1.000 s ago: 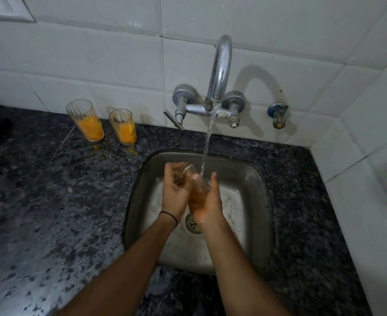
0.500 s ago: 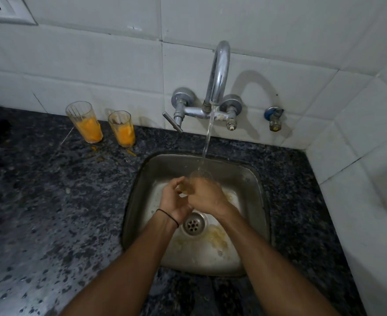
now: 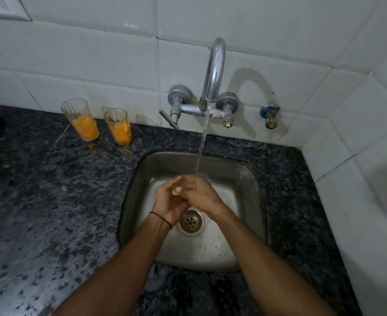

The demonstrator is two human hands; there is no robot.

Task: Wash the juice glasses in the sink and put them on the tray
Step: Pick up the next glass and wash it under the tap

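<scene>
Left hand (image 3: 168, 202) and right hand (image 3: 202, 195) both close their grip round one glass (image 3: 205, 177) under the tap (image 3: 215, 69), mid-sink (image 3: 260, 201). Two unwashed glasses (image 3: 83, 124) stand at ten o'clock on the worktop (image 3: 51, 201); no tray in sight.

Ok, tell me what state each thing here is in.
Tap: running, water falling onto the hands.
Held glass: under the stream, mostly hidden.
Left hand: grips the held glass.
Right hand: wraps over the held glass.
Left counter glass: upright, juice inside.
Right counter glass: upright, juice inside.
Sink: wet.
</scene>
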